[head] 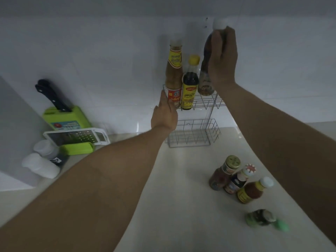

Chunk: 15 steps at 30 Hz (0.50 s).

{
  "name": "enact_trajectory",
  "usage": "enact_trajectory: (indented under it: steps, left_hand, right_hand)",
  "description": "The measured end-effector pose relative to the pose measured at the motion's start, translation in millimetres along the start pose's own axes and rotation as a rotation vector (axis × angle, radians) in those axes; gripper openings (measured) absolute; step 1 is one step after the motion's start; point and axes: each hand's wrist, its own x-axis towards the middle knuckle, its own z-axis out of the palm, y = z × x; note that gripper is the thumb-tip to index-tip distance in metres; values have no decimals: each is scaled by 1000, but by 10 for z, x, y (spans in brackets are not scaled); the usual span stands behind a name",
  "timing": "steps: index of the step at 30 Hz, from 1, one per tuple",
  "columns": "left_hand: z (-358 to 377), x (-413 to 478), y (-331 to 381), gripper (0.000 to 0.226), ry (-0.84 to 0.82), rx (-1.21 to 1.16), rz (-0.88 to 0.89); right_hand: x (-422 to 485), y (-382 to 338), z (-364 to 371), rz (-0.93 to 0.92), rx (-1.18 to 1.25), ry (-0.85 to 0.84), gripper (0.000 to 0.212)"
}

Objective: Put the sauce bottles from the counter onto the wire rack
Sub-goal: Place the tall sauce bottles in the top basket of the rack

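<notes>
A two-tier wire rack (pixel 203 102) stands against the white wall. On its top tier are a tall brown sauce bottle with a yellow label (pixel 173 73) and a dark bottle with a yellow cap (pixel 190 84). My right hand (pixel 222 59) is wrapped around a white-capped dark bottle (pixel 205 77) whose base sits at the top tier's right part. My left hand (pixel 165 113) rests against the rack's left end by the brown bottle; whether it grips the wire is unclear. Three sauce bottles (pixel 240 180) stand on the counter at the right, and a green-lidded jar (pixel 261 218) is nearer.
The rack's lower tier (pixel 192 133) holds nothing. At the left are a green knife block with a black-handled knife (pixel 63 113), a white grater (pixel 78 137) and two white-capped containers (pixel 41 160). A grey panel rises at the far left.
</notes>
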Motion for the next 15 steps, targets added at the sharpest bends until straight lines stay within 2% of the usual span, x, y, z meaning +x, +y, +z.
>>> enact_trajectory:
  steps: [6, 9, 12, 15]
  left_hand:
    - [14, 29, 5, 53, 24, 38, -47]
    - [17, 12, -9, 53, 25, 34, -43]
    - [27, 8, -12, 53, 25, 28, -41]
    - [28, 5, -23, 53, 16, 23, -25]
  right_hand:
    - [-45, 242, 134, 58, -76, 39, 12]
    - [-166, 396, 160, 110, -86, -2, 21]
    - [-270, 489, 161, 161, -100, -71, 17]
    - [-349, 555, 124, 202, -102, -113, 22]
